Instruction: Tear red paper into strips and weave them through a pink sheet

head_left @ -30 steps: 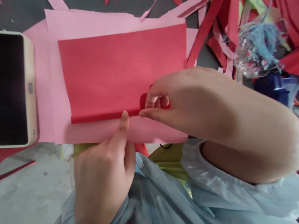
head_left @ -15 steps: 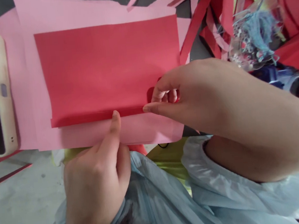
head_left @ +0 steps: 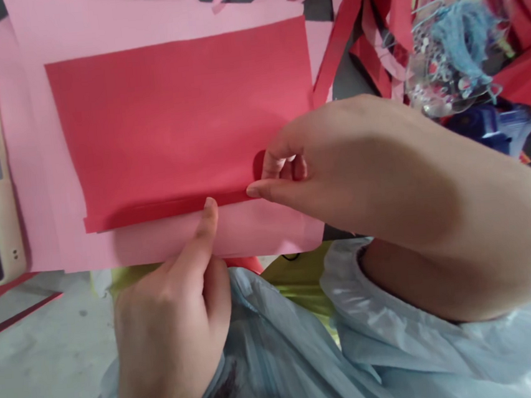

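A red sheet of paper (head_left: 183,119) has a narrow folded strip along its near edge. My right hand (head_left: 337,161) reaches over its near right part, thumb on the fold and the other fingers curled, pinching the paper there. From below, my left hand (head_left: 177,314) stretches one finger onto the fold near its middle; another digit is bent beneath, and the remaining fingers are hidden. Under the red sheet lie larger pink paper sheets (head_left: 41,183).
At the left stands a phone in a cream case (head_left: 4,186). Red paper strips (head_left: 347,22) lie at the upper right beside a clear container (head_left: 434,98) with small beads and blue thread (head_left: 466,42). The table edge runs just below the pink sheets.
The view has shifted slightly, with the phone and papers now further left. My left fingertip sits a little closer to my right thumb along the fold; the right hand keeps its pinch.
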Demonstrator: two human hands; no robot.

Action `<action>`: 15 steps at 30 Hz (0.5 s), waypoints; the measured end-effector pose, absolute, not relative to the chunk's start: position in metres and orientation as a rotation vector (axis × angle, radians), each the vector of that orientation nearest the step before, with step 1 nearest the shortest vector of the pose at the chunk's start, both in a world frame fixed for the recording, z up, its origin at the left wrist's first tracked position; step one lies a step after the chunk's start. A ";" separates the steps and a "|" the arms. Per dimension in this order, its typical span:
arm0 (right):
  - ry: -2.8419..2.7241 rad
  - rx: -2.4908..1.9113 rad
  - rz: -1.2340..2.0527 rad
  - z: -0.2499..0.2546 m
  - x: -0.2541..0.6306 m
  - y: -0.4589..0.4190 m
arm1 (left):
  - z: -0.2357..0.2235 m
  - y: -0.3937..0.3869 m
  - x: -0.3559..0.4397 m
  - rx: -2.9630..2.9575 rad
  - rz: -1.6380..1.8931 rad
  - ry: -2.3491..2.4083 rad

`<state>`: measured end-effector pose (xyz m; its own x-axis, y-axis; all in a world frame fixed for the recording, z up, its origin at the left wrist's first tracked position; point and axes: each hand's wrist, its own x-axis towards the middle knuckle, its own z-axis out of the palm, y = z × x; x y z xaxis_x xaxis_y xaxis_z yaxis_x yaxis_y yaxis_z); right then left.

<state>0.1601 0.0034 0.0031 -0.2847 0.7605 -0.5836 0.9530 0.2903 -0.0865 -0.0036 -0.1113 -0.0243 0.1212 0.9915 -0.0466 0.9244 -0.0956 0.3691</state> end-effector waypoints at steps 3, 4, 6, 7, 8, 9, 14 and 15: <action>2.187 1.500 -0.578 0.000 0.162 0.005 | -0.023 -0.112 -0.002 2.136 0.290 1.850; 2.198 1.498 -0.583 0.000 0.162 0.005 | -0.023 -0.112 -0.002 2.153 0.283 1.840; 2.210 1.507 -0.589 -0.001 0.163 0.004 | -0.024 -0.112 0.001 2.189 0.275 1.821; 2.204 1.510 -0.587 -0.001 0.163 0.004 | -0.024 -0.111 0.002 2.207 0.269 1.807; 2.198 1.511 -0.583 0.000 0.162 0.003 | -0.025 -0.110 0.005 2.225 0.255 1.789; 2.193 1.512 -0.579 0.000 0.162 0.002 | -0.026 -0.109 0.007 2.247 0.250 1.770; 2.188 1.551 -0.614 -0.001 0.161 0.002 | -0.027 -0.107 0.018 2.303 0.184 1.766; 2.181 1.558 -0.634 -0.001 0.161 0.002 | -0.026 -0.107 0.019 2.288 0.170 1.776</action>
<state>0.1608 0.0025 -0.0007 -0.3098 0.7760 -0.5494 0.9496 0.2817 -0.1377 0.0185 -0.1075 -0.0260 0.2545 0.9655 -0.0543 0.9377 -0.2327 0.2582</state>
